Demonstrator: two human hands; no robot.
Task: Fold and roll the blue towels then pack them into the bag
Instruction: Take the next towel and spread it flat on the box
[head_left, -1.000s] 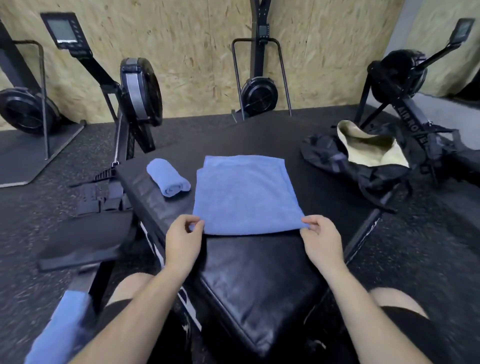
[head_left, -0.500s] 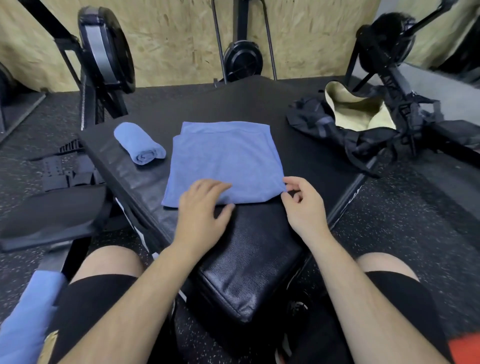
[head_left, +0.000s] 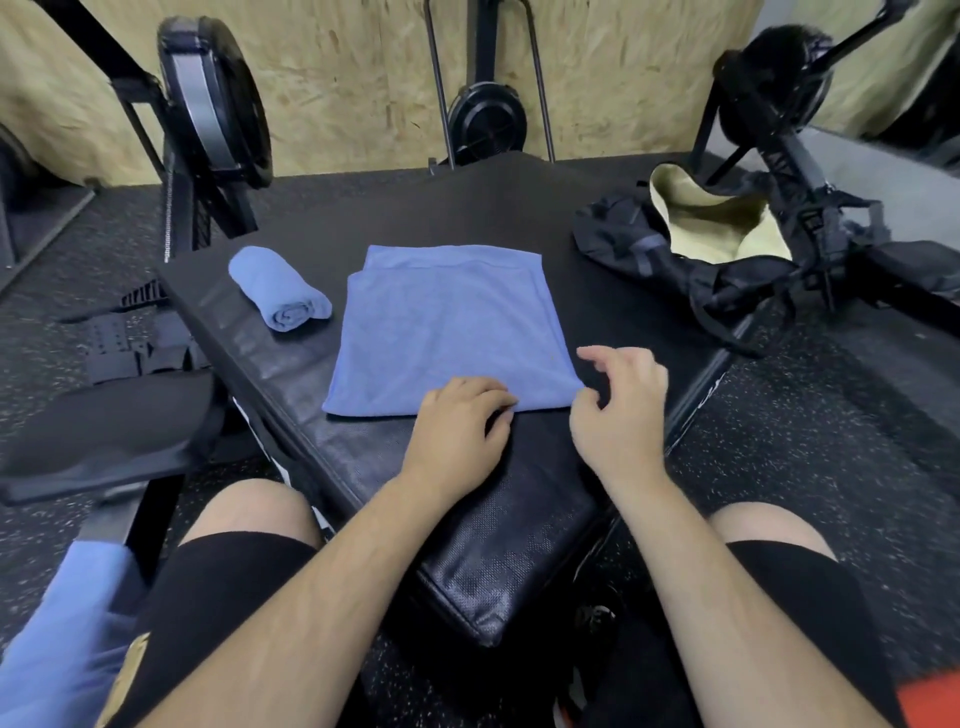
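So the towel (head_left: 447, 332) lies flat and folded into a rough square in the middle of the black pad (head_left: 291, 379), near edge facing the person. The left hand (head_left: 460, 431) sits at 6 o'clock on that near edge, fingers curled tight, tips tucked at the hem, pinching it. The right hand (head_left: 621, 410) is just off the near right corner, about 4 o'clock from the towel's middle. Its fingers are loosely spread and half bent, holding nothing, with the thumb right by the corner. Can't tell if it actually touches the cloth.

A roll (head_left: 280, 291), same blue, lies on the pad at 10 o'clock from the towel, close but apart, its spiral end pointing toward the person. The bag (head_left: 649, 254) is at 2 o'clock, black, slumped at the pad's far right edge, mouth wide open with pale yellow lining showing. Nothing blue shows in what's visible of it.

More blue cloth (head_left: 57, 639) lies down at 7 o'clock by the person's left thigh, too blurry to say how it's folded. Rowers (head_left: 213, 104) stand from 11 to 1 o'clock against a chipboard wall (head_left: 353, 78).
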